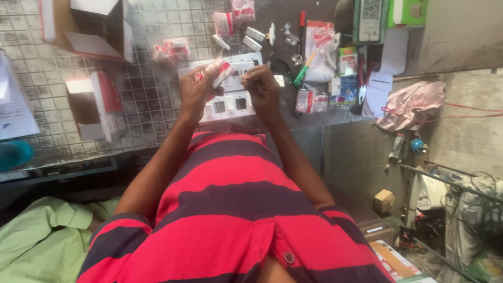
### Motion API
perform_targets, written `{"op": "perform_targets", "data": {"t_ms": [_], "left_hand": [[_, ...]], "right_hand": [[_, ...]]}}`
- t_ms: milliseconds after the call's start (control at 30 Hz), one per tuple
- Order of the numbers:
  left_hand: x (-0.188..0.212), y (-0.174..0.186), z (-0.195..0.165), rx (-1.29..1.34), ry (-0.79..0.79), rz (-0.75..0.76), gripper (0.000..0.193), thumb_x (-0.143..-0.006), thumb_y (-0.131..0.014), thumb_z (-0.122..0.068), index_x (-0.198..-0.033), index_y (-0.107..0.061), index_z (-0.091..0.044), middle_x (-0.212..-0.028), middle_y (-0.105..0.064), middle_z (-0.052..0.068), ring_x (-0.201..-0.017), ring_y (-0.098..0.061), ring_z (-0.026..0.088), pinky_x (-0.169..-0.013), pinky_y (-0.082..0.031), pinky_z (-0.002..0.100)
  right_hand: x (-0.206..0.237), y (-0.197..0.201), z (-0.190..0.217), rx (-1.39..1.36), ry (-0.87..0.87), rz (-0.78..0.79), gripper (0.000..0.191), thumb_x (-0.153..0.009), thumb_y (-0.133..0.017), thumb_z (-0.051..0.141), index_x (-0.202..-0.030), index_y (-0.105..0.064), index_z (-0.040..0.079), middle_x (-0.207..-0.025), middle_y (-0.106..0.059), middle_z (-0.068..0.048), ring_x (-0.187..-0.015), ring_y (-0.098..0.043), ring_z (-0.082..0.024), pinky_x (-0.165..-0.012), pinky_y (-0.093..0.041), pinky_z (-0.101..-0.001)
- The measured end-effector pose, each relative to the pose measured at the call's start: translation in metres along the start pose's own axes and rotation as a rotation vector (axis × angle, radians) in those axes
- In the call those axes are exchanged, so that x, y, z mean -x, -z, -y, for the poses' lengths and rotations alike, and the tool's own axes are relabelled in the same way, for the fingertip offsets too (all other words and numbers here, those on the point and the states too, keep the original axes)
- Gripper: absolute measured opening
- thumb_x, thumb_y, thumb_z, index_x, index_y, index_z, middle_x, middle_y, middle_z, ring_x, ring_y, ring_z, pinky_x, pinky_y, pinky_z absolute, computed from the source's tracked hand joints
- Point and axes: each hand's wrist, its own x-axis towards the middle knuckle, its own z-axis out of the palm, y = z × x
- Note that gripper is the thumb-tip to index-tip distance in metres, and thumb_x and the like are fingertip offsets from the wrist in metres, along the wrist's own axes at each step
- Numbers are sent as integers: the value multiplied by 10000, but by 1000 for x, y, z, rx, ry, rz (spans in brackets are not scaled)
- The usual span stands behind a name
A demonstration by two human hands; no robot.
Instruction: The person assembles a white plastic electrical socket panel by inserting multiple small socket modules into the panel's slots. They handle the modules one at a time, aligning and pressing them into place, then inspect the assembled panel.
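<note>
Cluttered and dim, the workbench (157, 99) fills the upper half of the frame, its top covered by a sheet with a grid pattern. A person in a red and dark striped shirt (230, 209) leans over it, both arms reaching up the middle of the picture.

At upper centre, the left hand (196, 91) is closed around a small clear packet (222, 71) with red and white contents, pinching it near one end. The right hand (262, 86) is bunched up just beside it, fingertips drawn together at the packet's other end; whether they actually grip the wrapper I cannot tell for sure. Directly beneath both hands lies a white switch plate (230, 102) with square cut-outs.

More packets (170, 50) of the same kind lie towards the upper left, open cardboard boxes (97, 107) sit left of the hands, and a green-handled screwdriver (304, 71) lies to the right.

My guess is that the packet is being torn open, and the part inside is not yet out. Opening it would call for a firm pinch on each side and a short pull apart, done over the bench so nothing small drops.
</note>
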Motion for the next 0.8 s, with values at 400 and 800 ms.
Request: {"op": "perform_targets", "data": {"t_ms": [400, 800], "left_hand": [[3, 10, -31, -303, -37, 233, 392, -870, -800, -121, -1198, -657, 39, -948, -741, 156, -783, -773, 178, -619, -662, 270], [2, -18, 25, -12, 102, 322, 137, -944, -785, -100, -1045, -744, -16, -835, -740, 69, -670, -646, 96, -545, -472, 221]], "right_hand": [[-14, 15, -2, -84, -292, 250, 144, -973, -756, -25, -1113, -747, 10, -1122, -756, -97, -1001, -735, -154, -864, -639, -287], [31, 4, -31, -379, -698, -399, 152, -1051, -631, 148, -981, -640, 13, -833, -686, -57, -709, -668, -125, -663, -616, -277]]}}
